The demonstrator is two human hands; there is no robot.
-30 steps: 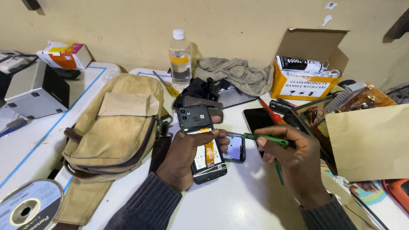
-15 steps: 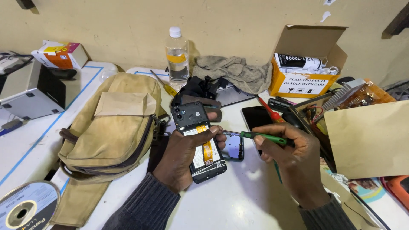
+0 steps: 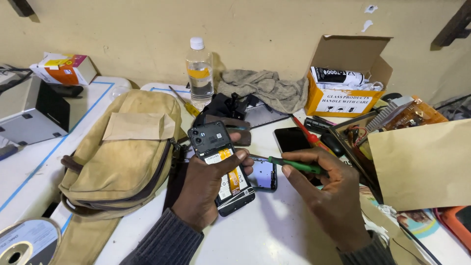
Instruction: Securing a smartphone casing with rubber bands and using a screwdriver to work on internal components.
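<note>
Compared with the earlier frame, little has shifted. At frame centre, the left hand (image 3: 208, 189) grips an opened phone (image 3: 221, 166), back cover off, black camera block above orange flex and battery. The right hand (image 3: 327, 194) pinches a green screwdriver (image 3: 294, 165), tip toward the phone.

Matt tan canvas bag (image 3: 122, 162), clear glossy plastic bottle (image 3: 199, 73), crumpled grey cloth (image 3: 267, 88), matt cardboard box (image 3: 343, 78).
</note>
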